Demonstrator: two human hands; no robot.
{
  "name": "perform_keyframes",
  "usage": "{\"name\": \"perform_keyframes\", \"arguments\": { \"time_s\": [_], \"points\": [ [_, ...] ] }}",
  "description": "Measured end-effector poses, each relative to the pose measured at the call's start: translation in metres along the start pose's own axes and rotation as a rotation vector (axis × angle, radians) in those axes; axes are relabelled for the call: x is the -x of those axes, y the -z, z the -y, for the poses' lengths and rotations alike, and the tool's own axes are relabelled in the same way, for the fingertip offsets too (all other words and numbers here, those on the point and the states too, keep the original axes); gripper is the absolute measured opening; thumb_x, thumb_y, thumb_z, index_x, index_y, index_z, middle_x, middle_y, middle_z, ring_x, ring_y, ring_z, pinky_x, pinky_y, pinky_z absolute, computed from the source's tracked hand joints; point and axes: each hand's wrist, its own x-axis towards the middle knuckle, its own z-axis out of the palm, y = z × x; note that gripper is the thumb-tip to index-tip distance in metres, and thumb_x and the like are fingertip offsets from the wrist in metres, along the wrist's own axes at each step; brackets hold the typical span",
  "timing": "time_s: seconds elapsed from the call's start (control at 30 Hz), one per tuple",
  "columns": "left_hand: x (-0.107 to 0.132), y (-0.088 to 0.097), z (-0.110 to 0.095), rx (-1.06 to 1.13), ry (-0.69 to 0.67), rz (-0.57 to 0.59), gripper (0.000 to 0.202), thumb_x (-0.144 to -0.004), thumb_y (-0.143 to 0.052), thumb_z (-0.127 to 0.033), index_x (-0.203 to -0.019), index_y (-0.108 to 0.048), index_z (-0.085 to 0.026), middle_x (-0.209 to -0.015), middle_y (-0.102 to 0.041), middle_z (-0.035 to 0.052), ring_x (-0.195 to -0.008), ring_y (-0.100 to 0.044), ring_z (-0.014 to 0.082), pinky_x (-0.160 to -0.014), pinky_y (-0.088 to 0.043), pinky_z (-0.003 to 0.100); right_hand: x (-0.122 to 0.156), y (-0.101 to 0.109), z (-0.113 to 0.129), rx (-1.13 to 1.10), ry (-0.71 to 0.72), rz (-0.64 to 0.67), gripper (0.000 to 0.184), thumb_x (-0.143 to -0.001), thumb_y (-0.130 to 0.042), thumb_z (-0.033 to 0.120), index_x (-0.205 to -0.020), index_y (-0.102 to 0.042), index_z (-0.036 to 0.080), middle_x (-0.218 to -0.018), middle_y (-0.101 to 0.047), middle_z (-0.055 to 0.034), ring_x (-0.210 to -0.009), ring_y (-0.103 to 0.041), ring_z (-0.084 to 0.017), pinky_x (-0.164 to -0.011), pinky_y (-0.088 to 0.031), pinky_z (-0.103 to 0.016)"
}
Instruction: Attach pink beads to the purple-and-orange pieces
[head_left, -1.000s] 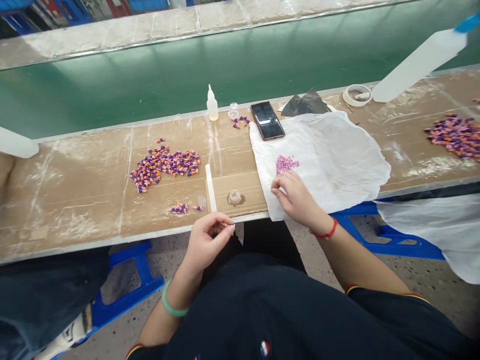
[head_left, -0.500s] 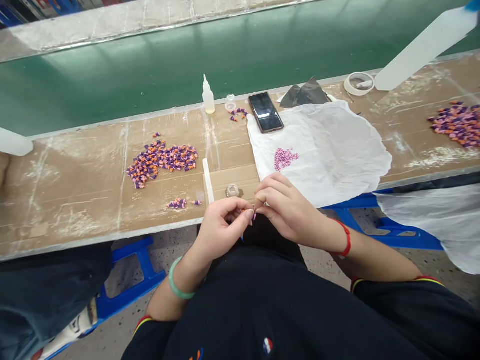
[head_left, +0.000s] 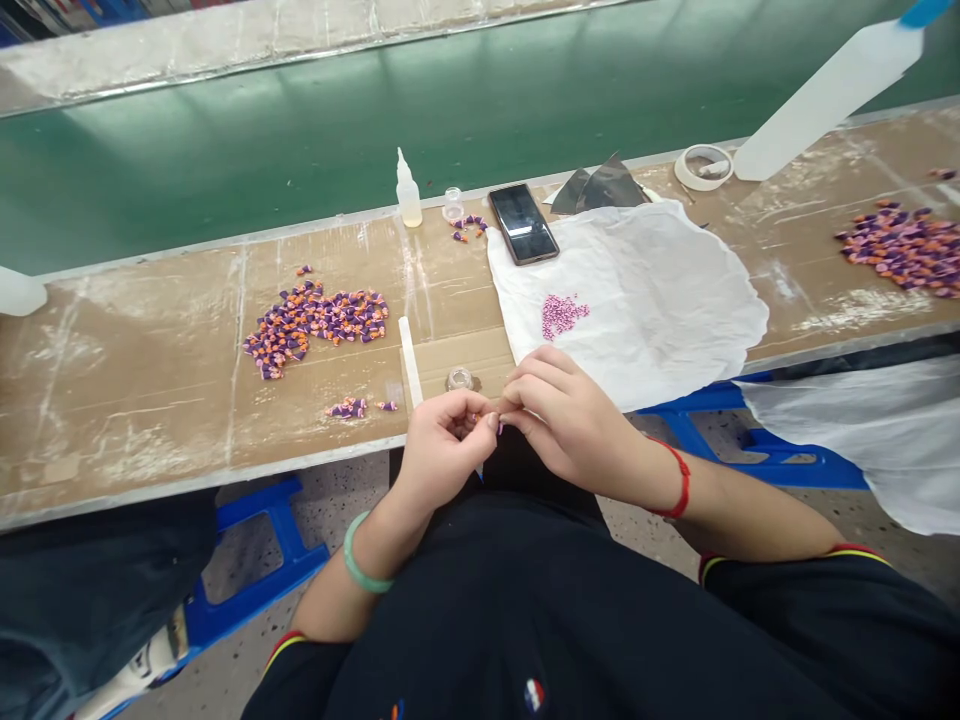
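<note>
Scuffed workbench, left hand and right hand pinching a tiny piece

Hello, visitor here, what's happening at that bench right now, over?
Left hand and right hand together. Fingertips closed on tiny purple-and-orange piece, too small to see well. Small glass jar just beyond them.

Figure: colours at my bench. Purple-and-orange pieces lie in a mottled heap; speckled pink granules sit on a white sheet. Behind is a green belt; below, a blue stool frame. My black sleeve has red-and-yellow trim; a red cord circles my right wrist, a pale green bangle my left.
</note>
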Motion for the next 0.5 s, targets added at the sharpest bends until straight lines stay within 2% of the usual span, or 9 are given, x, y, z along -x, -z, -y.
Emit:
{"name": "perform_keyframes", "arguments": {
  "time_s": [0.23,0.37,0.5],
  "points": [
    [0.0000,-0.0010,-0.0022,0.127,-0.008,-0.064,0.015,-0.073,-0.066,-0.027,-0.064,-0.060,-0.017,-0.053,-0.058,-0.0021,-0.049,-0.049,0.0093,-0.048,-0.040,0.021,-0.0029,0.0049,0.0053,-0.238,-0.116,-0.053,0.008,-0.094,-0.055,0.015,-0.089,-0.051,0.021,-0.080,-0.059,-0.0016,-0.076,-0.053,-0.017,-0.068,-0.044,-0.032],
    [0.0021,-0.0013,-0.0047,0.090,-0.023,-0.083,0.013,-0.074,-0.065,-0.025,-0.063,-0.061,-0.017,-0.052,-0.056,-0.0024,-0.048,-0.047,0.0093,-0.048,-0.039,0.022,-0.0023,0.0053,0.0054,-0.234,-0.153,-0.046,0.011,-0.088,-0.057,0.012,-0.085,-0.053,0.021,-0.075,-0.059,0.0005,-0.071,-0.053,-0.014,-0.066,-0.043,-0.029],
    [0.0038,-0.0021,-0.0064,0.030,-0.043,-0.084,0.013,-0.073,-0.065,-0.023,-0.062,-0.060,-0.017,-0.053,-0.054,-0.0026,-0.049,-0.045,0.0093,-0.047,-0.036,0.022,-0.0030,0.0048,0.0038,-0.202,-0.125,-0.036,0.014,-0.085,-0.058,0.009,-0.077,-0.052,0.020,-0.069,-0.057,0.0017,-0.066,-0.051,-0.012,-0.062,-0.041,-0.026]
  ]
}}
